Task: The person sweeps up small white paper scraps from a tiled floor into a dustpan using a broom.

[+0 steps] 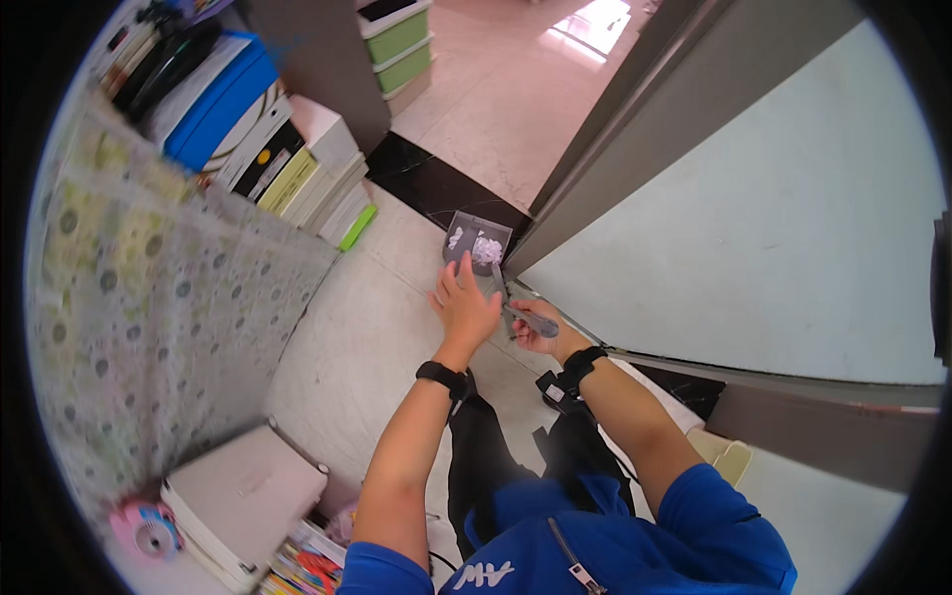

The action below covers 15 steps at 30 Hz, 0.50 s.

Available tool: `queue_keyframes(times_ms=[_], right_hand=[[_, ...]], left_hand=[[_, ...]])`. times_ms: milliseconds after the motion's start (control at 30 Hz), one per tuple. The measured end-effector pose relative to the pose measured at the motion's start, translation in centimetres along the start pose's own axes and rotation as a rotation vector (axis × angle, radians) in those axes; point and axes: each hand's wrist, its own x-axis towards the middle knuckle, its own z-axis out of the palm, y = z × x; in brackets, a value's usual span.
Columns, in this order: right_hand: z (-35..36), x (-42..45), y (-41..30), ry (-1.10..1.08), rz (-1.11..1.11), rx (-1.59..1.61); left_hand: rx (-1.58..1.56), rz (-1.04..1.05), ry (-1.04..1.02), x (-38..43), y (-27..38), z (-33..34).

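A grey dustpan (454, 256) lies on the floor by the dark threshold, holding several crumpled white scraps (487, 251). My left hand (468, 311) hovers just on the near side of it, fingers spread, with nothing in them; its fingertips overlap the pan's near edge in the view. In my right hand (529, 338) is a grey rod-like handle (539, 323), its rounded end towards me. A narrow grey piece runs from near the handle towards the pan; whether the two are joined, I cannot tell.
Close on the right stands a door with a pale panel (744, 223). Stacked boxes (286, 182) and a patterned curtain (149, 297) line the left side. A pale suitcase (245, 491) lies at lower left. Beyond the black threshold (424, 178) are green bins (401, 56).
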Motion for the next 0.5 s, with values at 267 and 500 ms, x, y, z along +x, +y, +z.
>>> queue_keyframes(times_ms=[267,500], right_hand=[[5.7,-1.2,0.9,0.121,-0.047,0.07],[3.8,-4.3,4.4,0.063,-0.138,0.067]], left_hand=[[-0.176,-0.099,-0.183,7.8,-3.6,1.7],[-0.209,-0.024,-0.058,9.2,-3.8,3.8]])
